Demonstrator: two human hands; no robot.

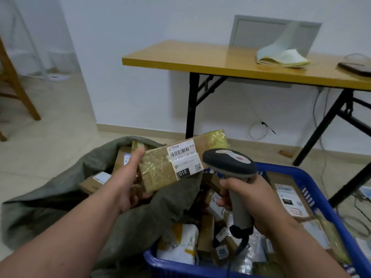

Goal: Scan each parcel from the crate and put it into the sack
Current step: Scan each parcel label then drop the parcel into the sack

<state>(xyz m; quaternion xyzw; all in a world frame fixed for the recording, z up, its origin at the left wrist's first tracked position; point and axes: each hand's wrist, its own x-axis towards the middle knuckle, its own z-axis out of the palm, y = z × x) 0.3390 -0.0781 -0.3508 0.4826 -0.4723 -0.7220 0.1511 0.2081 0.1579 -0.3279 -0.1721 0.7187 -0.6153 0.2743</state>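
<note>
My left hand [128, 177] grips a brown cardboard parcel [160, 169] wrapped in yellowish tape, held above the open grey-green sack [60, 201]. Its white barcode label faces up and to the right. My right hand [251, 205] grips the handle of a grey barcode scanner [230, 163], whose head points at that label from close by. The blue plastic crate [313, 189] at lower right holds several parcels, boxes and white mailers. Several cardboard parcels lie inside the sack's mouth.
A yellow folding table [200, 61] with black legs stands behind the crate, with papers and a dark object on it. Cables trail on the floor at right. A wooden chair [14, 87] stands at far left. Tiled floor lies between.
</note>
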